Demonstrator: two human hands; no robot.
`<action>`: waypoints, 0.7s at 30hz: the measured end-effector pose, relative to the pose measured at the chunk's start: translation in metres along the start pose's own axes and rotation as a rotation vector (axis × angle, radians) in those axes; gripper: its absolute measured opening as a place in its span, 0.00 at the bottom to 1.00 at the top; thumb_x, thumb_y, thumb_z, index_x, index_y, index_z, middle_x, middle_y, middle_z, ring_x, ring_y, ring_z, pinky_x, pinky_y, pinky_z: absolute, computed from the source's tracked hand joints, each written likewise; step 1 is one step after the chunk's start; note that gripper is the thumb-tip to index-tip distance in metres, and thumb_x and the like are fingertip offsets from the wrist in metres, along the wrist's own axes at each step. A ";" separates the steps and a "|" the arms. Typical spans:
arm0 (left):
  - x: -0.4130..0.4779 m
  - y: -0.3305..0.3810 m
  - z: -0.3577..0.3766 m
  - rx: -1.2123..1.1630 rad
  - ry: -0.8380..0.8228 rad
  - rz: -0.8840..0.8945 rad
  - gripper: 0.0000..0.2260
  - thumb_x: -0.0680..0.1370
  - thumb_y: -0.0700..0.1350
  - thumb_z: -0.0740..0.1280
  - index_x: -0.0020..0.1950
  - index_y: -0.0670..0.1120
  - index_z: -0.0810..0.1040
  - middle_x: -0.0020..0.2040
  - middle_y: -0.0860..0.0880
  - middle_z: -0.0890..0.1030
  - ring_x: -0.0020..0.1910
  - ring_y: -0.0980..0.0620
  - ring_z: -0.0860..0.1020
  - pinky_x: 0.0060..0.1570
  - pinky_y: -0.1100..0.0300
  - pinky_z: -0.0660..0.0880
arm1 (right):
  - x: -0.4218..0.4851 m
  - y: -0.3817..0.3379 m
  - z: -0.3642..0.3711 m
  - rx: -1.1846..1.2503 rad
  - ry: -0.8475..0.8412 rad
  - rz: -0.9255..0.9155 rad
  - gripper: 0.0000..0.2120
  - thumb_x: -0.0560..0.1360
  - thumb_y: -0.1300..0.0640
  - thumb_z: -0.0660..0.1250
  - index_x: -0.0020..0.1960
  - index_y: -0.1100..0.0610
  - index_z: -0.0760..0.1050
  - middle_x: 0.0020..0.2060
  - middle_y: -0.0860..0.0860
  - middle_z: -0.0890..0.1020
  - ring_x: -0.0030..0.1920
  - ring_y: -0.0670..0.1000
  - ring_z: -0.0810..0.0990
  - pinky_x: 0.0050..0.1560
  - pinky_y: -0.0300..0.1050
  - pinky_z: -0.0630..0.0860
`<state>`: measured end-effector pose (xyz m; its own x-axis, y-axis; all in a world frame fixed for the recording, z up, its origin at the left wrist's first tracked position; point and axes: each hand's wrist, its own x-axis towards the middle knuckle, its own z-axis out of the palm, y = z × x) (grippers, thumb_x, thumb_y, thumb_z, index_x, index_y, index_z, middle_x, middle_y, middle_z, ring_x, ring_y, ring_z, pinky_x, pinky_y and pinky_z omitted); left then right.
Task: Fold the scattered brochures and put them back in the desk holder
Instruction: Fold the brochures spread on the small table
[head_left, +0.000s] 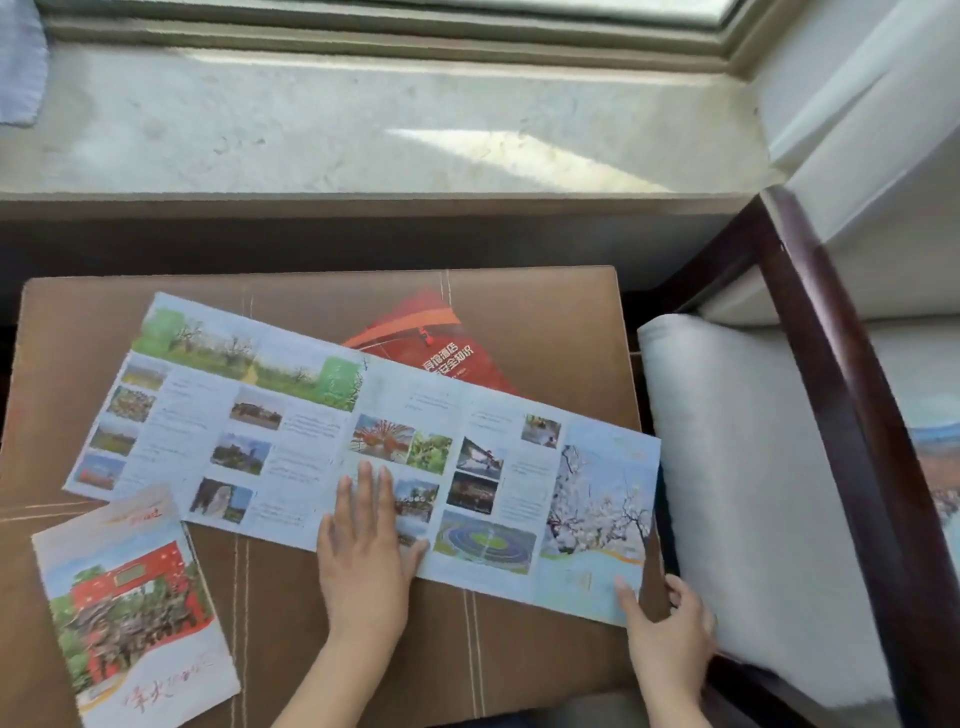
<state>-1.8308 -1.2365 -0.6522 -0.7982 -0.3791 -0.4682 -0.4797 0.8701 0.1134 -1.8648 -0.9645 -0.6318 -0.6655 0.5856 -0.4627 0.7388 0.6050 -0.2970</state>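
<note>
Brochures lie scattered on a brown leather-look table (545, 312) with pale stitched seams, set below a stone windowsill (363, 114). At the near left corner sits a folded brochure (130, 597), closed, its cover showing a red gate, green trees and red handwriting-style characters at the bottom; its top edge just overlaps the lower left of the long brochure. That long brochure (291, 415) is spread fully open and flat, running slantwise from the table's far left to its near right edge, its panels filled with small photos and blocks of text too blurred to read. The left hand (363, 551) rests palm down on its middle panels, fingers straight and together, thumb spread to the right, pressing the paper and gripping nothing. Behind the long sheet, a red brochure (426, 338) with white characters pokes out toward the window, partly covered. At the right end, the panel with white blossoms hangs over the table's edge, and the right hand (670, 634) pinches its near corner, thumb on top of the paper and curled fingers underneath. Just beside the table stands a chair (810, 364) with a dark wooden arm and a white cushion.
</note>
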 end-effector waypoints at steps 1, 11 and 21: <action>0.000 0.002 0.000 -0.015 0.015 -0.018 0.41 0.77 0.64 0.57 0.77 0.47 0.36 0.78 0.47 0.38 0.78 0.45 0.42 0.74 0.48 0.54 | 0.002 -0.006 0.002 0.012 0.022 -0.029 0.27 0.67 0.53 0.77 0.61 0.61 0.73 0.58 0.61 0.74 0.63 0.62 0.70 0.66 0.57 0.66; -0.007 0.044 -0.004 -0.160 0.029 -0.158 0.35 0.78 0.57 0.61 0.78 0.47 0.49 0.79 0.47 0.50 0.77 0.43 0.54 0.70 0.46 0.61 | -0.019 -0.060 0.034 -0.087 -0.073 -0.398 0.45 0.72 0.35 0.63 0.78 0.55 0.48 0.78 0.47 0.48 0.78 0.49 0.47 0.76 0.50 0.53; -0.003 0.047 0.000 -0.089 0.064 -0.059 0.34 0.75 0.56 0.66 0.76 0.45 0.59 0.76 0.43 0.62 0.71 0.40 0.65 0.64 0.44 0.69 | -0.042 -0.074 0.070 0.016 0.017 -0.312 0.31 0.79 0.55 0.63 0.77 0.54 0.53 0.78 0.48 0.54 0.78 0.48 0.51 0.75 0.45 0.53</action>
<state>-1.8505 -1.1946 -0.6457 -0.7879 -0.4502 -0.4202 -0.5546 0.8153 0.1663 -1.8843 -1.0717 -0.6487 -0.8622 0.3817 -0.3330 0.4997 0.7487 -0.4356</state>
